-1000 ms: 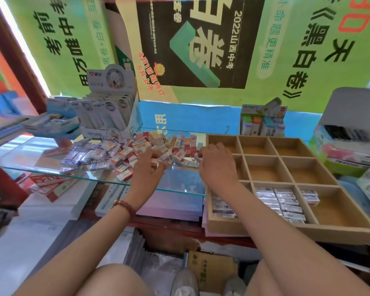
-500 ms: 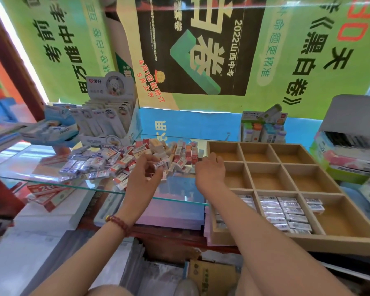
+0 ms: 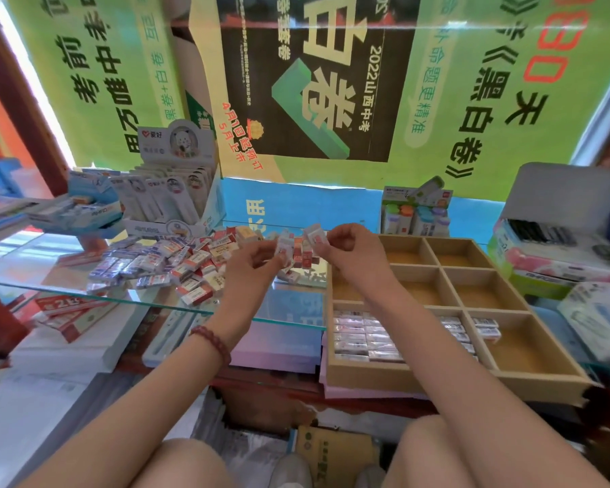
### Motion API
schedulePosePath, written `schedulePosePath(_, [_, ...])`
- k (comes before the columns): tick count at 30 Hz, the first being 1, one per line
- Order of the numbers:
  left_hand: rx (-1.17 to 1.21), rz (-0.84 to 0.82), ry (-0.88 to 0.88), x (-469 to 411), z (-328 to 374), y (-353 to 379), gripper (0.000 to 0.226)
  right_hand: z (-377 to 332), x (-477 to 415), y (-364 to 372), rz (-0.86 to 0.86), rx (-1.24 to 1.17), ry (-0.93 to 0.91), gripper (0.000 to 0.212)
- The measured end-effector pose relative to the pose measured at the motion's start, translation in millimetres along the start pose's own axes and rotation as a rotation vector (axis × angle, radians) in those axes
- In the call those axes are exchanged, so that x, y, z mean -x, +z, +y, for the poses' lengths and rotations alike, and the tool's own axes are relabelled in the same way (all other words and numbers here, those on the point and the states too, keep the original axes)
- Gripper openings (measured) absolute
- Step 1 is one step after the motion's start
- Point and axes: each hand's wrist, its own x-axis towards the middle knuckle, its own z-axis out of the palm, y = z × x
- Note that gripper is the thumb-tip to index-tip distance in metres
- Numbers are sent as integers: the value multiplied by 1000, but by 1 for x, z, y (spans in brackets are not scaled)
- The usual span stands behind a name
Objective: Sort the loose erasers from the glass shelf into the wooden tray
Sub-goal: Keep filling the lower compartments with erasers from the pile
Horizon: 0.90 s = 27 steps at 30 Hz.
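Observation:
A heap of loose wrapped erasers (image 3: 162, 262) lies on the glass shelf (image 3: 96, 294), some in bluish sleeves, some in red and white. My left hand (image 3: 250, 265) is raised above the heap, pinching a pale eraser (image 3: 284, 246). My right hand (image 3: 346, 251) is level with it and pinches another pale eraser (image 3: 316, 237). To the right sits the wooden tray (image 3: 529, 304), divided into compartments. Its front-left compartment holds rows of silvery erasers (image 3: 363, 336); a few more lie in the front-middle compartment (image 3: 483, 327). The compartments behind look bare.
A white display box of pens (image 3: 169, 191) stands behind the heap, with a blue box (image 3: 85, 206) at its left. Small correction-tape packs (image 3: 416, 213) sit behind the tray. Boxes of stationery (image 3: 557, 248) crowd the right. Books and pink pads (image 3: 275, 346) lie under the shelf.
Both hands were down in the eraser heap; now they have lifted clear of it, each pinching one eraser, held close together above the shelf's right end.

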Motion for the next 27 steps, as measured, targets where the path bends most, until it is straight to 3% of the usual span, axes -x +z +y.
schedulePosePath(7, [21,-207,71,16,35,40,36,3,20,-40,-94,-191,87,31])
schedulePosePath(11, [-44,-301,169,29,45,67,29,5,32,-68,-97,-207,83,26])
schedulePosePath(15, [-37,-323,168,40,53,94,26,11,43,-103,-54,-59,97,19])
schedulePosePath(18, [38,-411,135,49,61,115,26,16,50,-127,-21,105,35,25])
schedulePosePath(22, [93,-466,121,60,71,144,20,22,53,-152,20,55,10,34])
schedulePosePath(27, [65,-552,99,61,74,168,20,30,54,-176,103,82,0,22])
